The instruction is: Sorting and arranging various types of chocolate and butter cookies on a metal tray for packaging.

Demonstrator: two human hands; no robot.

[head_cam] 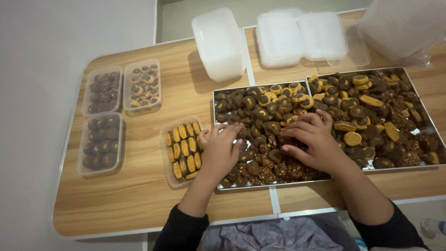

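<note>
A metal tray point(214, 108) heaped with dark and orange-topped cookies point(260, 104) lies in the middle of the wooden table. My left hand point(218, 151) rests palm down over the tray's left edge, fingers spread on the cookies. My right hand point(309, 139) is curled over the cookies at the tray's right side; whether it grips one I cannot tell. Just left of my left hand stands a clear plastic box point(168, 167) partly filled with upright orange cookies point(183, 151). A second tray point(420, 100) of mixed cookies lies to the right.
Three filled clear boxes sit at the left: two dark-cookie ones point(102, 90) point(101, 144) and one with ringed cookies point(142, 84). Stacks of empty plastic containers point(218, 44) and lids point(299, 35) stand at the back. A plastic bag point(404, 28) is at the far right.
</note>
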